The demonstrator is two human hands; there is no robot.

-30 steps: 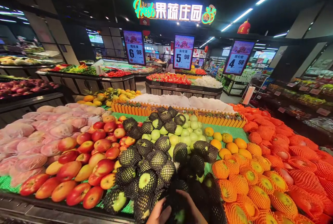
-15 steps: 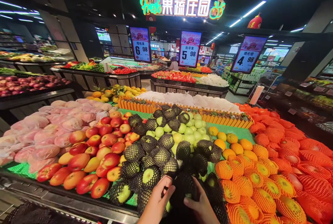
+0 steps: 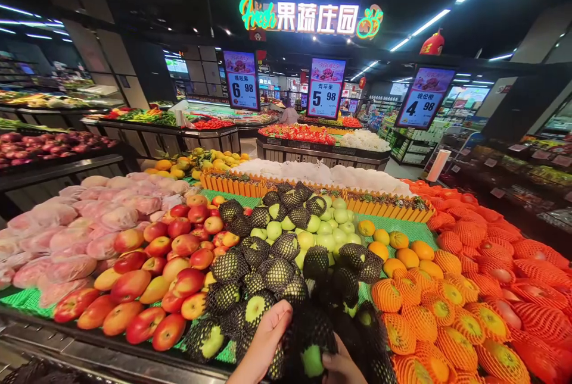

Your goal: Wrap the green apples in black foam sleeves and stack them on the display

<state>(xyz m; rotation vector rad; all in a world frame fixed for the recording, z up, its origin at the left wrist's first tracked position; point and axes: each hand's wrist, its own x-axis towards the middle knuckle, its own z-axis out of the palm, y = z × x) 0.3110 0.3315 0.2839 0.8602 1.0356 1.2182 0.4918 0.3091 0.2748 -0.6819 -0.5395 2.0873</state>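
A green apple [image 3: 312, 361] in a black foam net [image 3: 310, 324] is between my hands at the front of the fruit display. My right hand [image 3: 342, 365] grips it from the right, thumb pressed on its bare lower side. On the left, the fingers of my left hand [image 3: 268, 336] are curled closed against the net's edge; the net's darkness hides their tips. Several other netted green apples [image 3: 258, 308] lie just beyond and beside my hands. Bare green apples [image 3: 333, 226] are piled behind them.
Red apples [image 3: 131, 286] lie to the left, with wrapped pink fruit [image 3: 75, 223] beyond. Oranges in orange nets [image 3: 411, 324] are close on the right, beside red-netted fruit [image 3: 504, 253]. A metal edge [image 3: 111, 354] runs along the front. Price signs [image 3: 328, 87] hang above.
The netted apple has turned, and more of its green skin shows near my right thumb. My left fingers have curled tighter. My right hand has moved slightly down. The view has shifted a little.
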